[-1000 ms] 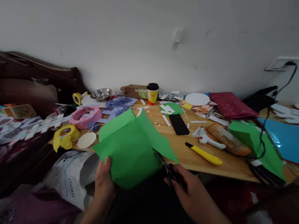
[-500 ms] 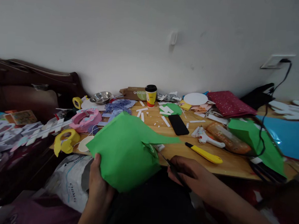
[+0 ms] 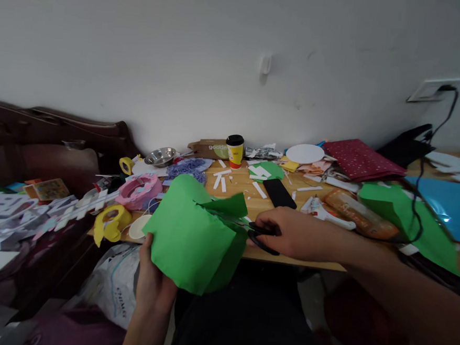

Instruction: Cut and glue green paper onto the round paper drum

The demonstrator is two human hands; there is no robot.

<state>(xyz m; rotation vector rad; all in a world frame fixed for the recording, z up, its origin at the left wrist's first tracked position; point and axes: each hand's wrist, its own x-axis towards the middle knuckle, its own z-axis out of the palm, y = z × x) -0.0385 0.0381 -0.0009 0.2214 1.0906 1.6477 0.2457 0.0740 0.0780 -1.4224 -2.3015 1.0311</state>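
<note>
My left hand point(image 3: 156, 278) grips a green sheet of paper point(image 3: 189, 238) from below at its lower left, thumb on the front face. The sheet is bent, and a ragged cut runs across its upper part, with a flap standing up on the right. In my right hand point(image 3: 277, 231) are black-handled scissors point(image 3: 264, 237), my fingers closed round the loops. Their blades reach left into the cut, partly hidden by the paper. Both hands are in front of the table's near edge, above my lap.
On the wooden table point(image 3: 257, 206) lie a black phone point(image 3: 279, 193), a glue gun point(image 3: 333, 215), a clear orange-labelled packet point(image 3: 361, 213) and white paper strips point(image 3: 223, 184). A yellow cup point(image 3: 235, 154) stands behind. Yellow tape point(image 3: 112, 224) and a pink ring point(image 3: 140, 190) are at left.
My right hand has moved up and left, bringing the scissor blades into the green paper. The paper has turned, and its flap now stands up. The yellow cutter is now hidden behind my right arm.
</note>
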